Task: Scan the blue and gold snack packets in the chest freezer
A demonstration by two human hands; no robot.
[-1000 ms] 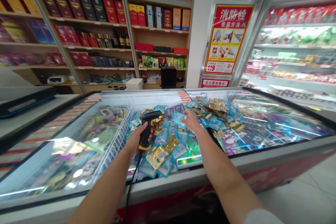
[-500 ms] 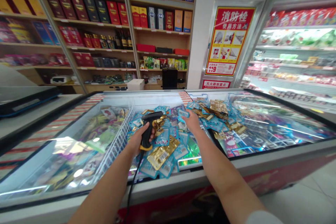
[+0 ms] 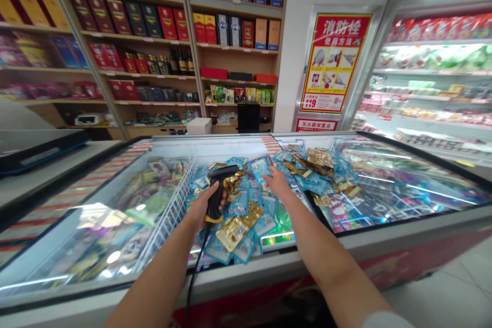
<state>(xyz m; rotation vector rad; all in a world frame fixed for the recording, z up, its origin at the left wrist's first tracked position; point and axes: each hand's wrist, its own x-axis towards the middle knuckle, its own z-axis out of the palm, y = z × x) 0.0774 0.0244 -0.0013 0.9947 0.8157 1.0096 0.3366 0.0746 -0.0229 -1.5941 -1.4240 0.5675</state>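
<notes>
My left hand [image 3: 209, 202] is wrapped round the grip of a black and yellow barcode scanner [image 3: 216, 200], its head pointing right and its cable hanging down in front of the freezer. To the right of it, my right hand [image 3: 277, 182] pinches the edge of a blue-and-white packet [image 3: 259, 168] over the pile. Beneath both hands lie many blue packets [image 3: 265, 223] and gold packets [image 3: 240, 225], loosely heaped on the glass lid. The scanner partly covers a crumpled gold packet [image 3: 232, 182].
A second heap of gold and blue packets [image 3: 321, 159] lies on the right part of the chest freezer [image 3: 346, 238]. A white wire basket [image 3: 169, 220] shows at left inside. Beyond stand shelves of boxes [image 3: 230, 31], a red poster [image 3: 336, 61] and a lit display fridge [image 3: 434, 82].
The packet in my right hand has shifted left and now shows more of its flat face. That hand has dropped slightly. My left hand and the scanner stay nearly still.
</notes>
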